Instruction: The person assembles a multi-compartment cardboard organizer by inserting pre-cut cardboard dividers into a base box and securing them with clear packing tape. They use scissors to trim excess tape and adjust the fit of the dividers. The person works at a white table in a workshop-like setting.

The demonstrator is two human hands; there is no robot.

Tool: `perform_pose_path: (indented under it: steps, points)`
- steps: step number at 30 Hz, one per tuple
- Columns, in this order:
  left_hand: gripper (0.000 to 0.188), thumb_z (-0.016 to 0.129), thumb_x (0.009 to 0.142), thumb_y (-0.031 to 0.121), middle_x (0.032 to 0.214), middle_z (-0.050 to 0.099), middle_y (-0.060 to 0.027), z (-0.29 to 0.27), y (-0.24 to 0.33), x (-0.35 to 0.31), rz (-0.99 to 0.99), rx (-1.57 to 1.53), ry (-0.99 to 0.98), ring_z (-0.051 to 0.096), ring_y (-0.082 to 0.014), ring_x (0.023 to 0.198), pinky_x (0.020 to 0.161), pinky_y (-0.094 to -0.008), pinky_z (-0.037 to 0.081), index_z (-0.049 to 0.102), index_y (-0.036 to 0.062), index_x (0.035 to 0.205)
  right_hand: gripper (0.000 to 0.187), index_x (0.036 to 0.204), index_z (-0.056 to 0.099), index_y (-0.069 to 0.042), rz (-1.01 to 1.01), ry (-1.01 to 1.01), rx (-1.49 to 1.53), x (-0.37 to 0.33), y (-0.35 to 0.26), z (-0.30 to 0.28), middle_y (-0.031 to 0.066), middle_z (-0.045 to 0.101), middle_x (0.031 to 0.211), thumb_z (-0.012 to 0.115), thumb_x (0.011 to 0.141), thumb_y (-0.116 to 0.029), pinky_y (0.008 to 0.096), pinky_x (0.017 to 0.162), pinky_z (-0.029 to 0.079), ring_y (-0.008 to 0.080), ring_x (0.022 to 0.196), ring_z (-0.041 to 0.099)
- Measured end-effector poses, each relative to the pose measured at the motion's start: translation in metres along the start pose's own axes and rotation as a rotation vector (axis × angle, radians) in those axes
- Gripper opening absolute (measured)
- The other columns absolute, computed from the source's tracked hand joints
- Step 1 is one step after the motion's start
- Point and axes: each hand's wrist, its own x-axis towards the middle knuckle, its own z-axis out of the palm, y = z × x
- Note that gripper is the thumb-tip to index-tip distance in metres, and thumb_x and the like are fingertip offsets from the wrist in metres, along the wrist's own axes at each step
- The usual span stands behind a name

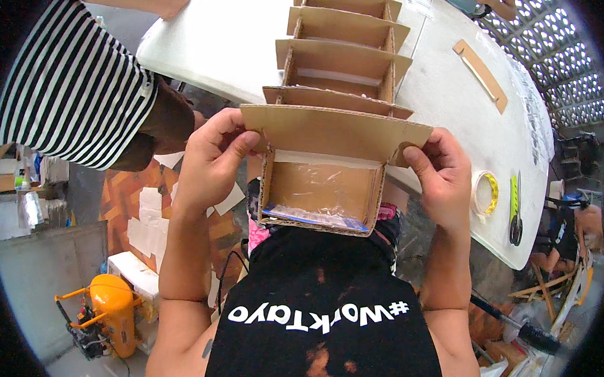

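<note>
A long cardboard divider rack (348, 59) with several cross panels runs from my lap up over the white table. My left hand (217, 154) pinches the left end of the nearest tall cardboard panel, thumb toward me. At the panel's right end my right hand (441, 171) grips it the same way. Between my hands and my body, an open compartment (326, 186) shows a brown cardboard bottom with clear tape and a blue strip along its near edge. The rack's far end passes out of view at the top.
On the white table (446, 121) to the right lie a cut cardboard strip (481, 76), a tape roll (485, 193) and green-handled scissors (516, 211). A person in a striped shirt (77, 91) stands at the left. Cardboard pieces (149, 225) and a yellow air compressor (113, 312) are on the floor.
</note>
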Motion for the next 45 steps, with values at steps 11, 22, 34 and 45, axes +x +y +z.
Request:
perform_pose_path:
  steps: [11,22,34,45]
  points:
    - [0.012,0.052,0.101,0.002,0.094,0.066,-0.0074,0.01,0.002,-0.007,0.045,0.095,0.035,0.063,-0.0134,0.087,0.082,-0.0274,0.051,0.06,-0.0036,0.108,0.01,0.098,0.064,0.001,-0.053,-0.037,-0.159,-0.012,-0.002,-0.007,0.0083,0.07,0.087,0.068,0.089,0.0,0.0299,0.08,0.053,0.0134,0.085,0.066]
    - [0.01,0.052,0.097,-0.005,0.098,0.064,-0.0089,0.014,-0.02,-0.01,0.169,0.215,0.077,0.059,-0.0161,0.089,0.082,-0.0268,0.048,0.059,-0.0026,0.104,0.014,0.097,0.066,0.0,-0.155,-0.099,-0.403,-0.013,0.01,-0.015,0.0145,0.069,0.085,0.066,0.084,0.005,0.0318,0.071,0.054,0.0264,0.077,0.07]
    - [0.009,0.054,0.097,-0.003,0.097,0.063,-0.0091,0.021,-0.034,-0.019,0.158,0.052,0.108,0.057,-0.0163,0.089,0.081,-0.0268,0.047,0.06,-0.0008,0.103,0.021,0.094,0.066,0.002,-0.131,-0.146,-0.394,-0.015,0.016,-0.015,0.0146,0.069,0.087,0.057,0.077,0.011,0.0346,0.075,0.054,0.0281,0.081,0.069]
    - [0.054,0.041,0.103,0.053,0.116,0.062,-0.0088,0.009,-0.01,-0.015,-0.255,-0.609,0.005,0.06,-0.0208,0.104,0.093,-0.0349,0.045,0.059,0.0031,0.114,0.022,0.109,0.062,-0.002,0.149,-0.118,0.038,-0.016,0.012,-0.016,0.0088,0.066,0.107,0.058,0.098,-0.02,0.0316,0.079,0.052,0.0198,0.089,0.065]
